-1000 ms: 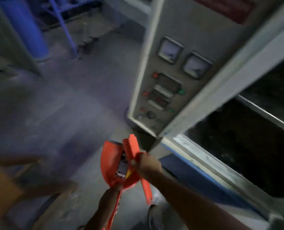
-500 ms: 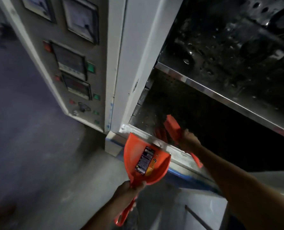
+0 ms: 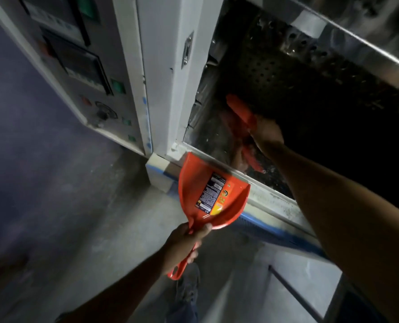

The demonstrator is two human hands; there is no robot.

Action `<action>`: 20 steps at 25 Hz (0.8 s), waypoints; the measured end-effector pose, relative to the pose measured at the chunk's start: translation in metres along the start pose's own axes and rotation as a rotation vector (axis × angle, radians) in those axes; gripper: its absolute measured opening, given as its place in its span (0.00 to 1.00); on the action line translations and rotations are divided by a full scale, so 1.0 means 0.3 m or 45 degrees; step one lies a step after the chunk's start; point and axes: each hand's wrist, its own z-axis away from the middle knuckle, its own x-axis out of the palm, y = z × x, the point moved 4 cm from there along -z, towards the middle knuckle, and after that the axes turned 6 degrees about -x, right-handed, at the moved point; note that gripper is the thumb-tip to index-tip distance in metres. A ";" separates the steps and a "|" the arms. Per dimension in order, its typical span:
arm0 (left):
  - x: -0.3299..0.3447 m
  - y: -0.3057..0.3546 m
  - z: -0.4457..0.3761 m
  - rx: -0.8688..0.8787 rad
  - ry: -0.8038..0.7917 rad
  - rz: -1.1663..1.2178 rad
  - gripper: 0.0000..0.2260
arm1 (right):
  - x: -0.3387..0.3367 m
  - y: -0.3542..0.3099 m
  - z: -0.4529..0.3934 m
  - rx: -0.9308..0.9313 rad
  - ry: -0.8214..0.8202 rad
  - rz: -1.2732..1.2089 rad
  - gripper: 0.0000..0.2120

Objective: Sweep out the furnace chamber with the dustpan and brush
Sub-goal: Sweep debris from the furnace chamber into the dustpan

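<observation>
1. Furnace chamber (image 3: 298,108): the dark opening fills the upper right, ahead of and to the right of the person, with a perforated back wall and a pale sill (image 3: 270,197) along its front edge. A control panel (image 3: 77,66) stands to its left on the same cabinet.

2. Dustpan (image 3: 213,192): orange, outside the chamber, its mouth edge tucked against the sill near the opening's lower left corner. Its long axis runs from the sill back down toward the person, handle nearest the body. It looks empty apart from its printed label.

3. Brush (image 3: 240,110): also orange, inside the chamber, lying diagonally from upper left to lower right (bristles probably facing down onto the chamber floor, though the gloom makes this hard to confirm). It sits beyond and slightly right of the pan's mouth.

4. Right hand (image 3: 267,134): reaches over the sill, closed around the brush handle; this hand is the one nearer the debris.

5. Left hand (image 3: 185,241): wrapped tight around the dustpan handle, holding it at the sill.

6. My reading: the coming stroke should pull toward the person and leftward, so that sweepings cross the sill into the pan.
</observation>
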 end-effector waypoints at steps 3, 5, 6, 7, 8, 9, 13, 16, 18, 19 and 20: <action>-0.006 -0.025 -0.024 0.005 -0.056 0.015 0.27 | 0.046 0.042 0.035 -0.090 -0.164 0.737 0.14; -0.003 -0.024 -0.026 0.033 -0.091 0.036 0.21 | 0.109 0.071 0.169 -0.204 -0.455 0.821 0.21; -0.001 -0.018 -0.023 0.054 -0.106 0.034 0.17 | 0.120 0.077 0.231 -0.248 -0.546 0.782 0.23; -0.001 -0.014 -0.019 0.064 -0.109 0.027 0.15 | 0.124 0.083 0.281 -0.285 -0.585 0.720 0.23; -0.001 -0.009 -0.013 0.064 -0.104 0.010 0.14 | 0.118 0.097 0.312 -0.334 -0.583 0.653 0.21; -0.002 -0.007 -0.008 0.058 -0.092 -0.010 0.16 | 0.101 0.105 0.322 -0.367 -0.522 0.602 0.19; -0.002 -0.002 -0.008 0.068 -0.045 -0.063 0.19 | -0.055 0.218 0.140 -0.066 0.066 0.649 0.18; 0.015 -0.001 -0.009 0.043 -0.051 -0.098 0.18 | -0.116 0.333 0.066 0.336 0.130 0.772 0.23; 0.024 -0.007 -0.008 0.036 -0.053 -0.092 0.18 | -0.070 0.334 0.096 0.319 0.064 0.735 0.24; 0.029 -0.011 -0.010 0.046 -0.057 -0.083 0.17 | -0.035 0.316 0.126 0.220 0.006 0.768 0.25; 0.037 -0.013 -0.012 0.058 -0.058 -0.080 0.17 | 0.001 0.295 0.165 0.097 -0.079 0.801 0.27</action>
